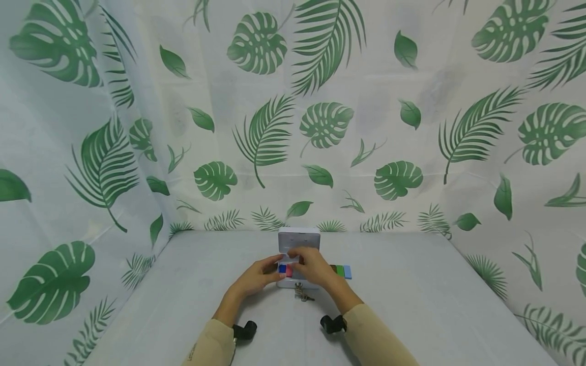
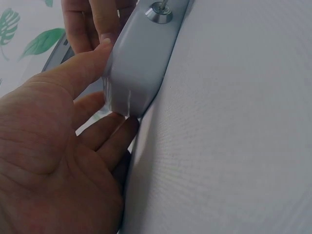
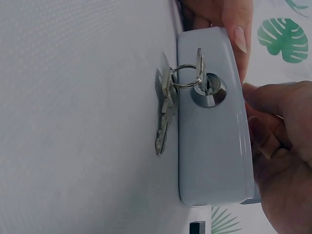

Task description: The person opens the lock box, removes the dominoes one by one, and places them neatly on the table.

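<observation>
A small light grey metal cash box [image 1: 285, 284] stands on the table with its lid [image 1: 298, 241] raised. Inside, at its left end, lie a blue piece [image 1: 282, 268] and a red piece [image 1: 289, 270]. My left hand [image 1: 257, 277] rests against the box's left side, fingers extended along it and thumb at the front rim. Over the open box reaches my right hand [image 1: 313, 265], fingers bent down inside; the front wall hides the fingertips in the right wrist view, so I cannot tell what they hold. A key [image 3: 200, 68] sits in the front lock [image 3: 209, 92].
From the lock's ring a second key [image 3: 164, 122] hangs down to the table. Right of the box lie flat coloured pieces, among them a green one [image 1: 340, 270] and a light blue one [image 1: 348, 272]. A leaf-printed curtain [image 1: 339, 203] closes off the table's back.
</observation>
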Tool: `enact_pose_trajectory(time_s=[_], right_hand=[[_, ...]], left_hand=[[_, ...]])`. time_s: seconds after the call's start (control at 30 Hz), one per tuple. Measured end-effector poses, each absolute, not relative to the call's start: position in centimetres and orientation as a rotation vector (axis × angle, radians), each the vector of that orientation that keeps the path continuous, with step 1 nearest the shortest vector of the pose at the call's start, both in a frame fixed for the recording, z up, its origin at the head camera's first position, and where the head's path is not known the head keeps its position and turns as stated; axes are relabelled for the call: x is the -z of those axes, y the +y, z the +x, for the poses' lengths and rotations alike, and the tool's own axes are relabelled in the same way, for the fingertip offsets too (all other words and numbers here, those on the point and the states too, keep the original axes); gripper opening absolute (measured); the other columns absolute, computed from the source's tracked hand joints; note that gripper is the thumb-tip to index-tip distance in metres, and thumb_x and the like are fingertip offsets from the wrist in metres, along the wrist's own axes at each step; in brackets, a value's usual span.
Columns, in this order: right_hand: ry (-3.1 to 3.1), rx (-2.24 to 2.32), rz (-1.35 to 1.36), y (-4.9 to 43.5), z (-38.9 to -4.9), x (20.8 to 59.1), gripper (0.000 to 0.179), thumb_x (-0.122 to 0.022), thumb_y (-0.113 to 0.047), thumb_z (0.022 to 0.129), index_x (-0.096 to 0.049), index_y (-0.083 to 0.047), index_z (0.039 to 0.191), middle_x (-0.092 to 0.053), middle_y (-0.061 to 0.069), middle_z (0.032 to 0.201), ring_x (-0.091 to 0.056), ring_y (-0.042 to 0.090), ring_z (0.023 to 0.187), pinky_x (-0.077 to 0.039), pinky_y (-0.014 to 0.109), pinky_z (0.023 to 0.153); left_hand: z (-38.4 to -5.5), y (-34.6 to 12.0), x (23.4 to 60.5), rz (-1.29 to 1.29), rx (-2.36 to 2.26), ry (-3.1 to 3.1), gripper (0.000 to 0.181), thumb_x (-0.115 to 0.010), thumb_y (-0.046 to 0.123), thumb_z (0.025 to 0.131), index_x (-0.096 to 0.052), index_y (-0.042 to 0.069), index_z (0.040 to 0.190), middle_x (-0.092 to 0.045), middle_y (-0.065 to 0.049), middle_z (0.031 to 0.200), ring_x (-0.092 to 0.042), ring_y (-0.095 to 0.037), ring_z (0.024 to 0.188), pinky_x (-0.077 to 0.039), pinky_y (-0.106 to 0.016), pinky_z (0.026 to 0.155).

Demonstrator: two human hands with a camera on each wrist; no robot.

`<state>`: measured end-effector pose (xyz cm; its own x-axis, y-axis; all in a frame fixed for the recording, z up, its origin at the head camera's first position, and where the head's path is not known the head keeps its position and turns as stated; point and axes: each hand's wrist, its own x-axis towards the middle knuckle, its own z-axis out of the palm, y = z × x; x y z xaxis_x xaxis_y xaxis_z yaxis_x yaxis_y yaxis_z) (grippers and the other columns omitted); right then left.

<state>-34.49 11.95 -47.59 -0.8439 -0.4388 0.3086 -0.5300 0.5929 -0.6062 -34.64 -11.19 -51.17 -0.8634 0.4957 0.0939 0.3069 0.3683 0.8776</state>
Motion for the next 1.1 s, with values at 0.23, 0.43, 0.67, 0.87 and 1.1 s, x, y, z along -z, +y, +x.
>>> enact_pose_trajectory(time_s=[0.23,0.43,0.67,0.87,1.1], right_hand=[[-2.749,-1.093,0.778,11.3,-34.4,47.7,0.029,-0.07,-0.005,0.098,-0.072,-0.004,0.127,-0.074,0.01,0.119,-0.061,0.015,0.088,-0.056,0.03,0.077],[-2.744,-1.043,0.784,11.0,-34.5,48.2,0.028,-0.07,-0.002,0.097,-0.072,-0.004,0.124,-0.074,0.009,0.118,-0.059,0.013,0.084,-0.054,0.026,0.072],[-2.745,-1.022,0.799,10.9,-34.7,48.7,0.028,-0.071,-0.001,0.096,-0.072,0.0,0.124,-0.075,0.013,0.117,-0.059,0.013,0.08,-0.054,0.026,0.069],[-2.78,-1.009,0.777,11.0,-34.8,49.0,0.029,-0.069,-0.003,0.098,-0.071,-0.001,0.127,-0.075,0.013,0.121,-0.063,0.013,0.085,-0.059,0.031,0.076],[-2.789,-1.033,0.772,11.1,-34.6,48.7,0.029,-0.07,-0.004,0.098,-0.071,-0.001,0.127,-0.075,0.015,0.121,-0.067,0.017,0.091,-0.061,0.039,0.081]], left_hand=[[-34.5,-11.3,51.0,0.718,-1.505,2.441,0.07,-0.072,0.04,0.098,-0.045,0.013,0.158,-0.046,-0.013,0.162,-0.043,-0.039,0.15,-0.035,-0.057,0.122],[-34.4,-11.3,51.2,0.718,-1.508,2.429,0.071,-0.072,0.039,0.099,-0.044,0.013,0.159,-0.045,-0.013,0.162,-0.043,-0.039,0.15,-0.036,-0.058,0.121],[-34.4,-11.3,50.9,0.722,-1.523,2.421,0.071,-0.072,0.038,0.099,-0.044,0.012,0.159,-0.045,-0.014,0.162,-0.043,-0.039,0.15,-0.036,-0.058,0.121],[-34.3,-11.2,50.8,0.73,-1.51,2.434,0.07,-0.072,0.037,0.099,-0.044,0.013,0.159,-0.046,-0.015,0.162,-0.043,-0.039,0.15,-0.036,-0.058,0.121],[-34.3,-11.1,50.7,0.721,-1.513,2.431,0.068,-0.071,0.034,0.1,-0.045,0.014,0.159,-0.045,-0.015,0.162,-0.043,-0.04,0.15,-0.036,-0.059,0.121]])
